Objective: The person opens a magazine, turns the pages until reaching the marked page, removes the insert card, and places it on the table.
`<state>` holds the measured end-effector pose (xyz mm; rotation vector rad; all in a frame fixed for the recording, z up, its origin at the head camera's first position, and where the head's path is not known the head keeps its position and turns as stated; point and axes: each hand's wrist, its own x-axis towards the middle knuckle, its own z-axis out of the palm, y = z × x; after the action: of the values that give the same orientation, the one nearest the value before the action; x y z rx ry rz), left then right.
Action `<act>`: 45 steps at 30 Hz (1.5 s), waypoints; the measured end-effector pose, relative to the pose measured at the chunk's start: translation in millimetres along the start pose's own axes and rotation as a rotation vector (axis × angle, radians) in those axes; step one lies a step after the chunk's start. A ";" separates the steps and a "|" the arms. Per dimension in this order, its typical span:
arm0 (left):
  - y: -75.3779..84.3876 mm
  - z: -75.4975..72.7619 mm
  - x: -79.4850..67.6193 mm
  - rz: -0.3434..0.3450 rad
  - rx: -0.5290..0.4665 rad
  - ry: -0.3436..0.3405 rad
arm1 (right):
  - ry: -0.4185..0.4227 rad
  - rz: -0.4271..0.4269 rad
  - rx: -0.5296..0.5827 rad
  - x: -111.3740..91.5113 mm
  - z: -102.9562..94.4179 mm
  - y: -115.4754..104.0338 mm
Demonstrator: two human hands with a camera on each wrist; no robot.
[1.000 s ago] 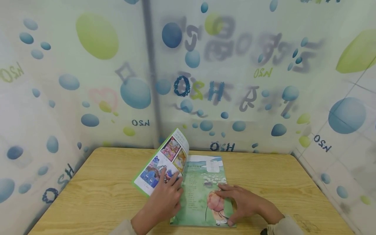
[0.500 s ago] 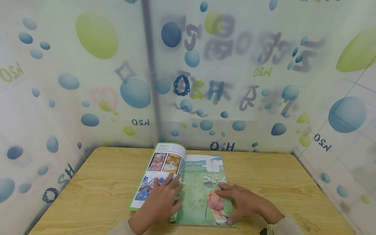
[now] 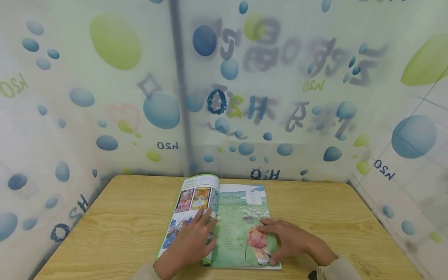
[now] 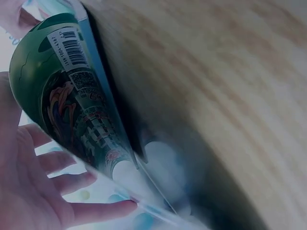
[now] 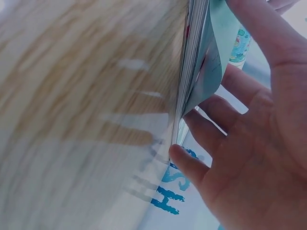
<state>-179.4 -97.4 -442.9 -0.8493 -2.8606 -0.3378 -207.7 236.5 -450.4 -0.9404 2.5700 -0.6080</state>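
An open illustrated magazine [image 3: 231,237] lies on the wooden table, its right page green with a painted figure and white sheep. Its left page [image 3: 174,223] carries several colourful pictures and bows upward near the spine. My left hand [image 3: 190,241] rests on that page with fingers spread, the tips near the fold. Below it, in the left wrist view, the green back cover [image 4: 67,91] with a barcode curves up off the table. My right hand [image 3: 292,243] touches the right page, thumb at the lower corner, fingers by the outer edge. A page [image 5: 211,72] bulges there in the right wrist view.
The light wooden table [image 3: 115,225] extends to both sides of the magazine. Behind it hangs a pale curtain [image 3: 280,128] printed with blue and green bubbles and H2O lettering, also along both sides.
The left page, tilted up a second ago, has come down to the left and flattened. My left hand has shifted slightly left and down with it; my right hand has stayed in place.
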 end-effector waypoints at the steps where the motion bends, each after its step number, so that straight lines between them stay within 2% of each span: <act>1: 0.2 -0.3 0.2 0.000 0.005 0.006 | 0.003 0.001 -0.001 0.2 -0.2 -0.5; 11: 8.1 -1.2 0.0 -0.039 0.067 0.012 | 0.011 0.022 0.022 1.8 -2.2 -1.7; 18: 16.8 1.2 0.3 -0.039 0.250 0.064 | 0.017 0.026 0.028 3.6 -1.3 -1.8; 21: 19.0 3.3 0.5 -0.030 0.294 0.067 | 0.024 0.027 0.019 4.0 -0.6 -3.5; 24: 21.3 4.3 -0.3 -0.031 0.299 0.036 | 0.032 0.015 0.009 3.9 -0.6 -5.7; 29: 24.5 3.1 -0.2 -0.049 0.247 -0.047 | 0.056 -0.007 -0.016 4.1 -1.0 -7.5; 31: 25.1 2.9 -0.1 -0.050 0.236 -0.057 | 0.072 -0.008 -0.032 5.0 -1.0 -8.2; 38: 25.3 4.8 -0.6 -0.012 0.300 -0.005 | 0.139 -0.028 -0.078 8.3 -0.8 -10.1; 45: 24.9 2.6 -1.4 0.010 0.355 0.005 | 0.172 0.017 -0.060 6.7 -6.2 -13.8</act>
<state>-164.7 -77.2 -441.4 -0.7890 -2.7854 0.1659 -208.1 224.2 -439.4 -0.9212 2.7590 -0.6358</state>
